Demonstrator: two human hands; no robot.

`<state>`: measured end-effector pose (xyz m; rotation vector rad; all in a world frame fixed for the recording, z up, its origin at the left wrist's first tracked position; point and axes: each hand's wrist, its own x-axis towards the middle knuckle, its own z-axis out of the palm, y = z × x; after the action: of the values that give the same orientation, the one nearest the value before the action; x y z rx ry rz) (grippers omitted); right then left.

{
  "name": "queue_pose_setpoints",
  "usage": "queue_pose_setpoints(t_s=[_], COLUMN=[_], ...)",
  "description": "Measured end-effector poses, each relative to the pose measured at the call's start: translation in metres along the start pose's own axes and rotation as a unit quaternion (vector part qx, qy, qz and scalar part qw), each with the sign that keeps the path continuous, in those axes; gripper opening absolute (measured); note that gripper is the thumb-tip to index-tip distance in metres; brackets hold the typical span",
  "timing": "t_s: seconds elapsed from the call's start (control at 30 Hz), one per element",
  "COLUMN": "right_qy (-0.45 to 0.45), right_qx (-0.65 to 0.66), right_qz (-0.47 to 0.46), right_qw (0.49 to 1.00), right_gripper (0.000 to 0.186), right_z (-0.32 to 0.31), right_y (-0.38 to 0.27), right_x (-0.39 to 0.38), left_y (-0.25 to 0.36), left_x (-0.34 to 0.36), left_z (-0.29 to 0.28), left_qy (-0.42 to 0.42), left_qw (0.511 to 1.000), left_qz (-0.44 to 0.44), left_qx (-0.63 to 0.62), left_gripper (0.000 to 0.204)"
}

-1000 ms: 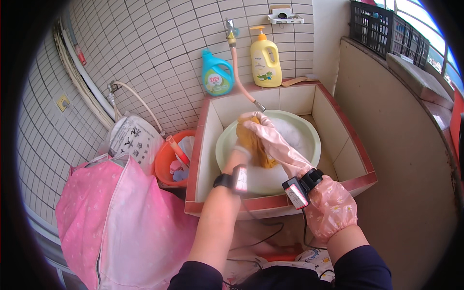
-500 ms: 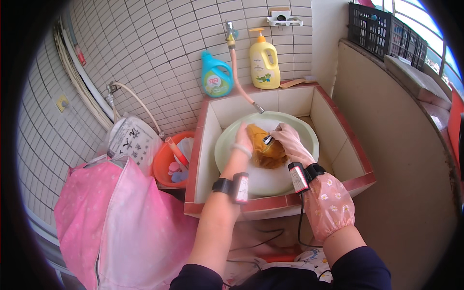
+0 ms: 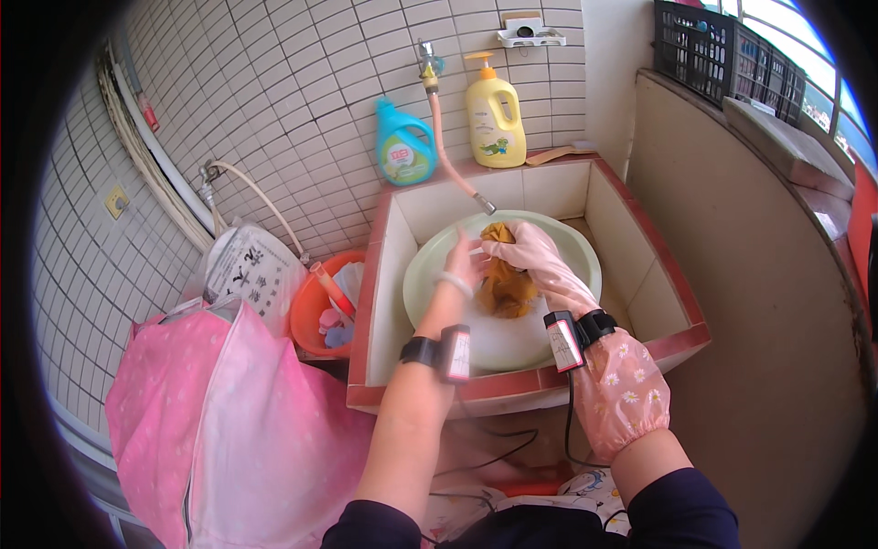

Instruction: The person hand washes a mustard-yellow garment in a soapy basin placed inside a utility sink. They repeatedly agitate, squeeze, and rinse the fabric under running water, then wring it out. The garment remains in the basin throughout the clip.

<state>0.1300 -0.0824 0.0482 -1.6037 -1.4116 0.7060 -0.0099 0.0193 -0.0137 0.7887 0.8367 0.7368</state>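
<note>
A wet mustard-brown cloth [image 3: 508, 295] hangs bunched over a pale green basin [image 3: 413, 291] with whitish, sudsy water [image 3: 476, 331]. My right hand [image 3: 523, 247], in a pale pink glove, is closed round the upper part of the cloth. Against the cloth's left side, my bare left hand [image 3: 466, 263] pinches its edge; its fingertips are slightly blurred. The lower end of the cloth lies in or just above the water. A pink flowered sleeve cover [image 3: 626, 389] covers my right forearm.
The basin sits in a tiled sink [image 3: 373, 320] with a reddish rim. Over it hangs a pink hose [image 3: 444, 146]. A blue bottle [image 3: 405, 146] and a yellow pump bottle [image 3: 497, 119] stand behind. To the left are an orange bucket [image 3: 306, 316] and a pink-covered object [image 3: 247, 421].
My right hand has moved up and left on the cloth, hiding its top and the dark-and-white patch seen before. The cloth is more bunched. My left hand stays near the same spot.
</note>
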Motion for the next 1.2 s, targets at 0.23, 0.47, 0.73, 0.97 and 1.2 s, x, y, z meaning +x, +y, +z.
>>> queue_pose_setpoints(t_s=[0.23,0.47,0.73,0.97,1.2], right_qy=[0.052,0.167,0.268,0.293,0.143], right_qx=[0.32,0.499,0.476,0.247,0.006], right_qz=[-0.168,-0.181,-0.119,0.002,-0.029], right_qw=[0.931,0.831,0.829,0.924,0.989], right_gripper=[0.032,0.033,0.038,0.032,0.041], right_z=[-0.001,-0.029,-0.026,-0.017,0.012], right_y=[-0.026,-0.01,0.021,0.044,0.074], right_x=[0.0,0.02,0.028,0.001,0.001], left_y=[-0.02,-0.025,-0.015,-0.005,-0.031], left_x=[0.022,0.031,0.014,0.021,0.078], left_z=[-0.008,-0.021,-0.022,-0.041,-0.079], left_qy=[0.004,-0.182,-0.176,0.106,0.099], left_qw=[0.953,0.778,0.856,0.976,0.975], left_qz=[0.093,-0.053,-0.121,0.177,0.126], left_qx=[0.29,0.599,0.471,0.073,0.152], left_gripper=[0.045,0.036,0.027,0.025,0.029])
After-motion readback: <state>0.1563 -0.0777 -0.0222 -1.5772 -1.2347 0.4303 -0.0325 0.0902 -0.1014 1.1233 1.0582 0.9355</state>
